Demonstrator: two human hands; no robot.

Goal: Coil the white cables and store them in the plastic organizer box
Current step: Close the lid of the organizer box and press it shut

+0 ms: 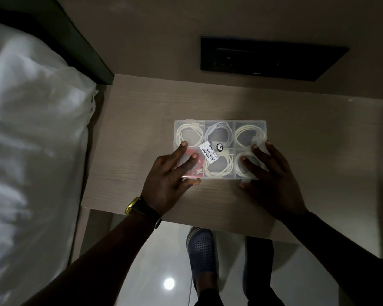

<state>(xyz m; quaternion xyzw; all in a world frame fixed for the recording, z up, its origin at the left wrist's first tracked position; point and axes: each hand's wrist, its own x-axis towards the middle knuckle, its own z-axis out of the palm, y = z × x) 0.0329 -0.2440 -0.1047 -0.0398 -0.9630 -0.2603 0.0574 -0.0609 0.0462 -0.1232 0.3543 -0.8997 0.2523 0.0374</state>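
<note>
A clear plastic organizer box [219,123] lies on the small wooden table [142,120], its lid down. Through the lid I see coiled white cables [250,134] in several compartments and a red cable [195,164] in the near left one. A price sticker [208,153] sits on the lid's middle. My left hand [170,173] presses flat on the box's near left part, fingers spread, thumb at the front edge. My right hand [272,173] rests on the near right part the same way, thumb at the front edge.
A bed with white bedding [31,151] runs along the left of the table. A black socket panel [270,58] is on the wall behind. Below the table's near edge are my feet in blue perforated clogs [202,250] on a shiny floor.
</note>
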